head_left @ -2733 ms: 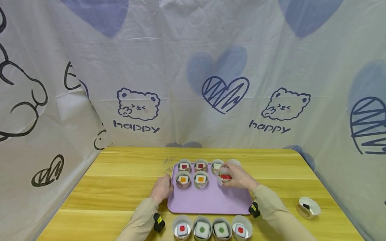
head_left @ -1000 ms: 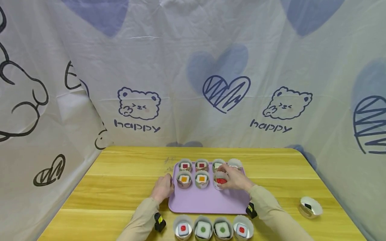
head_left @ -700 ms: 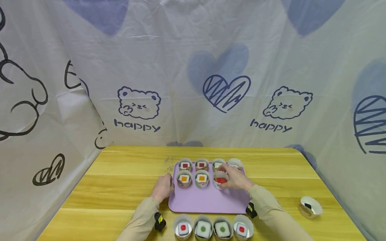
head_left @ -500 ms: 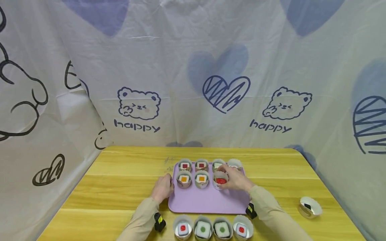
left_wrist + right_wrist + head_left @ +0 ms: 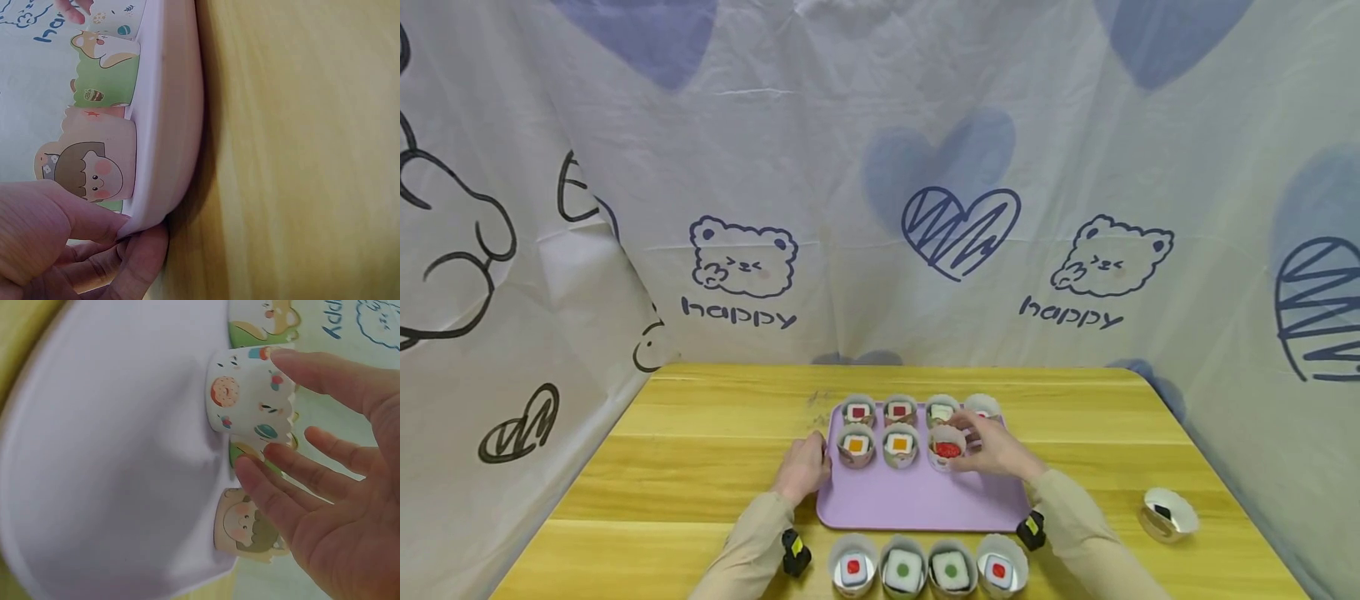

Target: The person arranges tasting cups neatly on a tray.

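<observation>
My left hand [image 5: 802,468] pinches the left edge of a lilac tray [image 5: 917,504]; in the left wrist view the thumb lies over its rim [image 5: 174,125] and fingers are under it. A patterned paper baking cup with a bumpy red filling [image 5: 947,450] stands in the tray's second row. Around its right side my right hand [image 5: 997,447] spreads its fingers. Seen from the right wrist, the thumb is right at the donut-printed cup [image 5: 250,394], while the other fingers stand apart from it. Left of that cup are two orange-topped white pieces in cups [image 5: 899,446].
Along the tray's back edge runs a row of filled cups [image 5: 858,412]. In front of the tray, several more cups with red- or green-dotted pieces [image 5: 903,571] line the table [image 5: 685,467]. One cup with a dark piece [image 5: 1168,515] sits far right.
The red-filled cup has shifted left, into place beside the orange-topped ones. My right hand gripped it earlier; now its fingers have spread and drawn back rightward. The left hand stays on the tray.
</observation>
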Tool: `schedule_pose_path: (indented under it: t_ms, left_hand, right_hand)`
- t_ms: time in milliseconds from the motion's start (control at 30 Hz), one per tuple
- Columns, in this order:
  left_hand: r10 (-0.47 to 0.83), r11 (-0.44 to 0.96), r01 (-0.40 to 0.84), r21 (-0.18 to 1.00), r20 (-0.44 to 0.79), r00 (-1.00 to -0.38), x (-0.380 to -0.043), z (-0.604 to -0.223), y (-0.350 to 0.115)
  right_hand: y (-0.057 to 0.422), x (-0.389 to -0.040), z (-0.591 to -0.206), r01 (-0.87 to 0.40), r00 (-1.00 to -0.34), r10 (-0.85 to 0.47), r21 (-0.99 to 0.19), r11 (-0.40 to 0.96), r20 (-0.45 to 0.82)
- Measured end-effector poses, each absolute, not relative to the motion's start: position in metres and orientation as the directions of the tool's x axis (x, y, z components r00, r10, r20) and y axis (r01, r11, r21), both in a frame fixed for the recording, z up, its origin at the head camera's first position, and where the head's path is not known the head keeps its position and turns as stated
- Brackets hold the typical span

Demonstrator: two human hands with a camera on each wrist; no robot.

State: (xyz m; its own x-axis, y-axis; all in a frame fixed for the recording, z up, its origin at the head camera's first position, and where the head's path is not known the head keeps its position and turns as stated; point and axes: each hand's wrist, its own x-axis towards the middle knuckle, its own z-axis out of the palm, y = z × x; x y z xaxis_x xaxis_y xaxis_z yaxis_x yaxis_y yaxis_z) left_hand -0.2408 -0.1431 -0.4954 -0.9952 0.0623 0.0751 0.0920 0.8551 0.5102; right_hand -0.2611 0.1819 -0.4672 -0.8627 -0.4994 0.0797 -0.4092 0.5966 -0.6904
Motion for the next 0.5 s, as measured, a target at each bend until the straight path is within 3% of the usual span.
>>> schedule_pose_path:
  t_ms: [500]
  left_hand:
    - [0.055,0.86,0.093,0.501,0.092,-0.994,-0.242,-0.496,-0.143]
  right_hand:
    - [0.212,-0.233,-0.463,-0.257,-0.917,-0.395,-0.847,0.466,0.061]
